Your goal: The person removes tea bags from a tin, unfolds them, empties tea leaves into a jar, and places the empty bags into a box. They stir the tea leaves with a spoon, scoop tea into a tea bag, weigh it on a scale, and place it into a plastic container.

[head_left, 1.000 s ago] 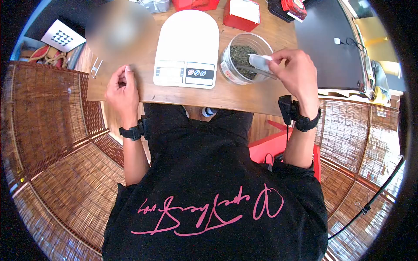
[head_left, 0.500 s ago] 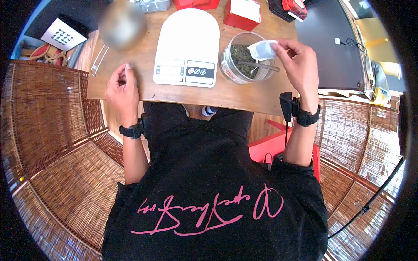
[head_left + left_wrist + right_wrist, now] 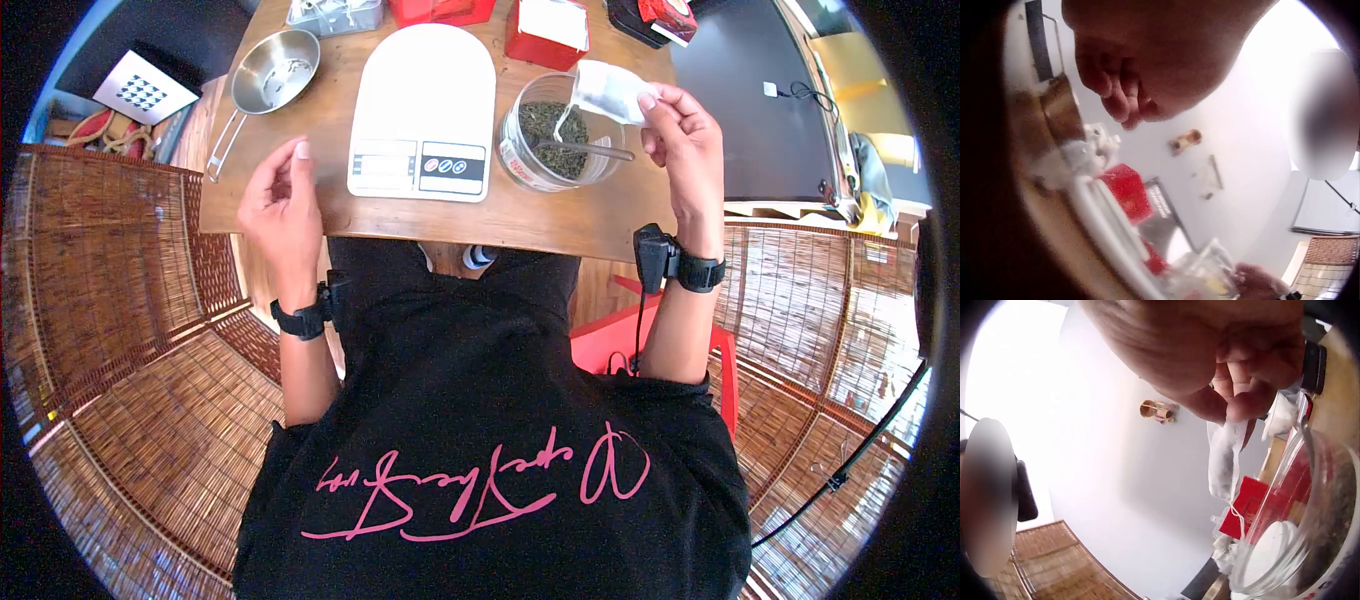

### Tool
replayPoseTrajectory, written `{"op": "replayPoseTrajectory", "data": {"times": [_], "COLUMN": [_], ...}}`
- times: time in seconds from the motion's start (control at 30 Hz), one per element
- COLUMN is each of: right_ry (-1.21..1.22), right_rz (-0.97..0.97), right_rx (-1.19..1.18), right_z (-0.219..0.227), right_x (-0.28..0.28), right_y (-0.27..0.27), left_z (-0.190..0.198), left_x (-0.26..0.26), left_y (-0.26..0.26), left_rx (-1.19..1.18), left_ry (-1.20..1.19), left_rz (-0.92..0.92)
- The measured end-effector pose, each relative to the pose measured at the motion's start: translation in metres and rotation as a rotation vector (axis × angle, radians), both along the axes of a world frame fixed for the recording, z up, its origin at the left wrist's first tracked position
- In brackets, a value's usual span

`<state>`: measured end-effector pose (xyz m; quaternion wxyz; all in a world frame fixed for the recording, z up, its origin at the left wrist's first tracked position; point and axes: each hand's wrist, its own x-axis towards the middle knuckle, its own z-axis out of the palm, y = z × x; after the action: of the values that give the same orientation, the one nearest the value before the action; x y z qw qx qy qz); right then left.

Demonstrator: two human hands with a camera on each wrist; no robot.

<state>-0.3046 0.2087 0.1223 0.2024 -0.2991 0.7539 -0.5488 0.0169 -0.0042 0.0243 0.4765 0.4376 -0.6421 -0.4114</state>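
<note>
Between thumb and fingertips, my right hand [image 3: 688,140] pinches a small white tea bag [image 3: 605,92] over the far right rim of a clear plastic tub [image 3: 518,163]. A thin string dangles from the bag, plain in the right wrist view too. Dark dried leaves [image 3: 545,118] fill the lower part of the tub, and a spoon [image 3: 590,150] lies across it with its handle pointing right. My left hand [image 3: 283,205] hovers by the table's front left edge, fingers loosely curled around nothing. Between the hands lies a white kitchen scale [image 3: 425,90] with a bare platform.
A long-handled metal bowl [image 3: 247,88] holding a few small pale pieces stands at the back left. Behind the scale are a clear box of white items [image 3: 362,18] and a red container [image 3: 440,9]. A red box [image 3: 520,45] with white contents sits behind the tub.
My right hand has raised the tea bag from low over the leaves to above the rim. The spoon now lies apart from the fingers. My left hand has hardly moved.
</note>
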Motion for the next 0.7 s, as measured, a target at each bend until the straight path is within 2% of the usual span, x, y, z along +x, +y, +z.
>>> {"op": "replayPoseTrajectory", "data": {"times": [0.03,0.07,0.1,0.17,0.23,0.27,0.33,0.47,0.57,0.63,0.7], "right_ry": [-0.1,-0.1,-0.17,-0.239,-0.349,-0.395,-0.44,-0.503,-0.512,-0.35,-0.368], "right_rz": [0.016,0.016,0.015,0.015,0.107,0.154,0.172,0.205,0.23,0.234,0.241], "right_rx": [-0.065,-0.065,-0.125,-0.185,-0.242,-0.269,-0.273,-0.293,-0.293,-0.152,-0.125], "right_z": [0.001,0.001,0.002,0.003,0.003,0.003,0.004,-0.001,-0.002,-0.002,-0.001], "right_x": [0.001,0.003,0.007,0.015,0.024,0.028,0.044,0.068,0.081,0.087,0.088], "right_y": [0.002,0.002,0.002,0.004,0.008,0.01,0.011,0.015,0.018,0.018,0.019], "left_z": [0.01,0.018,0.029,0.052,0.074,0.084,0.096,0.092,0.084,0.082,0.086], "left_x": [-0.007,-0.014,-0.022,-0.039,-0.054,-0.063,-0.076,-0.089,-0.091,-0.092,-0.091], "left_y": [0.006,0.011,0.018,0.037,0.052,0.059,0.071,0.074,0.075,0.075,0.072], "left_rx": [-0.02,-0.058,-0.059,-0.015,-0.094,-0.097,-0.01,-0.002,0.021,-0.038,-0.126], "left_ry": [0.036,0.046,0.046,0.076,0.002,0.004,0.071,0.048,0.115,0.138,0.1], "left_rz": [-0.044,-0.11,-0.109,-0.322,-0.505,-0.507,-0.716,-0.762,-0.725,-0.691,-0.683]}}
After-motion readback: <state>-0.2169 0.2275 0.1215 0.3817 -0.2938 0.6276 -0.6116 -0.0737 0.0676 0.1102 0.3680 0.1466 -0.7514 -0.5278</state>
